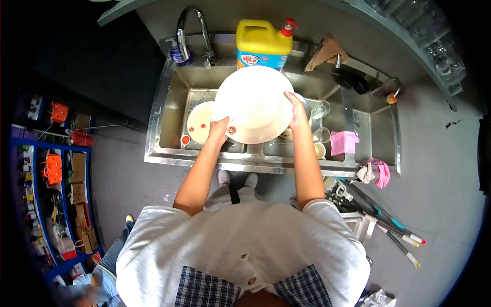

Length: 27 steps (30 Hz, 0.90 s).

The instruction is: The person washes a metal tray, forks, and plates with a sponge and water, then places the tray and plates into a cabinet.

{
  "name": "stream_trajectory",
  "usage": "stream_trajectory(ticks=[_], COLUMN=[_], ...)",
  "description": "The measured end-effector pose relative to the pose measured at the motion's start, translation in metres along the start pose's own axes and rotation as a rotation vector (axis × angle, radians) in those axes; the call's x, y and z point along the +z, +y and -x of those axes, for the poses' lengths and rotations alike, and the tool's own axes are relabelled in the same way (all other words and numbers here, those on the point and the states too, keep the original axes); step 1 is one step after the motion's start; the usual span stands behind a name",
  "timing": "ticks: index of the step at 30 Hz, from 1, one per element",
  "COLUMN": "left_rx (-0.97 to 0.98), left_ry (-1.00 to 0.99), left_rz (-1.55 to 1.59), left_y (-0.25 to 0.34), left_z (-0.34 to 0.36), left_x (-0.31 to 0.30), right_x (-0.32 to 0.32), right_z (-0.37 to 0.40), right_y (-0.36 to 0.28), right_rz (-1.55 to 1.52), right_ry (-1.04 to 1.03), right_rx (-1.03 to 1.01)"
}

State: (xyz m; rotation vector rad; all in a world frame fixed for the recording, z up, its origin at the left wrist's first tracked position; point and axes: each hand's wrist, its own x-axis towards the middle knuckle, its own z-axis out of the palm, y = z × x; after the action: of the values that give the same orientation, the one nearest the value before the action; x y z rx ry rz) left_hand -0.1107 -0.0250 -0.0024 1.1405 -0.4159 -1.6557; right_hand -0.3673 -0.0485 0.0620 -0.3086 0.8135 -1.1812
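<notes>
A large white plate (258, 102) is held up over the stainless steel sink (171, 110), covering part of its two bigger basins. My left hand (219, 129) grips its lower left rim, close to a small red printed mark. On the right side of the rim, my right hand (297, 109) is closed round the edge. Behind the left hand, a second pale plate (200, 120) with red marks lies in the left basin. Beside it is a spoon (185, 139) with a red spot. Drinking glasses (321, 109) and a cup (319, 150) are in the middle basin.
A yellow detergent jug (263, 38) with a red pump stands behind the sink, beside a chrome faucet (207, 36) and purple soap bottle (180, 53). A pink cloth (344, 143) hangs over the divider. Poles (388, 225) lie at right; another person (102, 276) is at lower left.
</notes>
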Motion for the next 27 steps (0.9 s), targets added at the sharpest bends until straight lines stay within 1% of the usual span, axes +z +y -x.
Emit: stream_trajectory(ticks=[1,2,3,4,6,8,9,10,12,14,15,16,19,21,22,24,25,26,27], left_rx=[-0.002,0.063,0.129,0.191,0.279,0.341,0.276,0.447,0.814,0.791,0.681,0.81,1.128,1.314,1.404,1.537,1.584,1.717,1.729], left_ry=[0.01,0.007,0.005,0.007,0.06,0.104,0.102,0.08,0.025,-0.319,-0.452,-0.543,-0.517,-0.502,-0.539,-0.628,-0.675,-0.621,-0.647], left_rz=[0.013,-0.04,-0.09,-0.14,-0.488,-0.856,-1.013,-1.198,-1.544,-1.921,-1.868,-1.848,-1.819,-1.82,-1.776,-1.688,-1.657,-1.75,-1.729], left_y=[0.005,0.01,0.014,0.018,0.027,0.036,0.04,0.037,0.024,0.019,0.032,0.028,-0.001,-0.011,-0.009,0.003,0.009,0.01,0.012], left_z=[-0.001,-0.003,-0.006,-0.006,-0.012,-0.016,-0.016,-0.006,0.028,0.069,0.101,0.11,0.09,0.069,0.064,0.066,0.064,0.06,0.058], left_x=[-0.003,-0.006,-0.009,-0.012,-0.022,-0.035,-0.039,-0.036,-0.018,0.008,0.039,0.05,0.051,0.048,0.052,0.059,0.066,0.07,0.075], right_x=[-0.003,-0.005,-0.009,-0.007,-0.003,-0.005,-0.009,-0.013,-0.01,-0.018,-0.024,-0.031,-0.047,-0.046,-0.049,-0.064,-0.06,-0.062,-0.088], right_z=[-0.001,-0.002,-0.002,-0.002,0.001,-0.004,-0.004,-0.005,0.002,0.011,0.009,0.01,0.012,0.015,0.019,0.007,0.012,0.013,-0.007], right_y=[-0.003,-0.004,-0.004,0.0,0.012,0.02,0.023,0.022,0.016,0.015,0.014,0.014,0.011,0.007,0.008,0.007,0.003,0.003,0.002], right_rz=[0.04,0.082,0.005,0.057,0.153,0.09,0.093,0.101,0.131,0.143,0.143,0.142,0.099,0.111,0.116,0.086,0.09,0.044,-0.03], right_ry=[-0.077,-0.154,-0.224,-0.231,-0.24,-0.219,-0.188,-0.161,-0.098,-0.059,-0.061,-0.06,-0.004,0.013,0.027,0.104,0.098,0.048,0.073], right_rx=[0.048,0.094,0.193,0.147,0.062,0.099,0.126,0.145,0.156,0.166,0.166,0.169,0.236,0.144,0.105,0.188,0.178,0.115,0.164])
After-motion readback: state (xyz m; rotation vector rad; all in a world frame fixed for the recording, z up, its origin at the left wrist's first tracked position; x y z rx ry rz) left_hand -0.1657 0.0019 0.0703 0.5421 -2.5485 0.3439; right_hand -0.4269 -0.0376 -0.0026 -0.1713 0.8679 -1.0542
